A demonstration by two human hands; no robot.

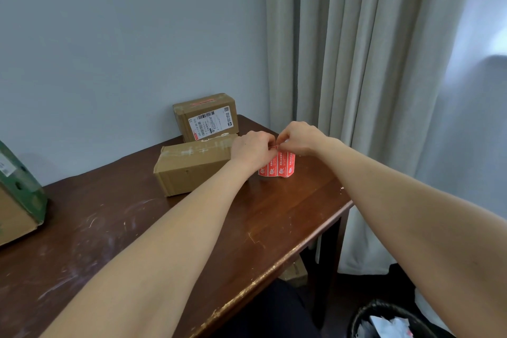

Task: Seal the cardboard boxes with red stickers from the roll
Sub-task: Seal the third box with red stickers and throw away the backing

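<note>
Head view, findings as follows. Your left hand [252, 149] and right hand [299, 138] meet over the sticker roll [277, 168]. The fingertips of both are curled in and pinch its top edge. Whether a sticker has lifted free there cannot be told, since your fingers hide the spot. The roll stands upright toward the table's far right corner, red with white print, just beside the right end of the near box [192, 167].

That near box lies lengthwise on the table [274, 222], clear tape across its top. The far box [205, 118] sits behind it at the table's far edge, close to the wall [123, 35], with a white shipping label facing you and a red strip on its top. A green-sided box [19, 195] occupies the left edge, partly cut off by the frame.

Surface: dark brown wood, scuffed with pale streaks, the finish chipped along the near edge.

Room: pale blue-grey wall, a pleated grey curtain [356, 63] beyond the right edge, and a black bin [365, 318] holding crumpled paper on the floor.
</note>
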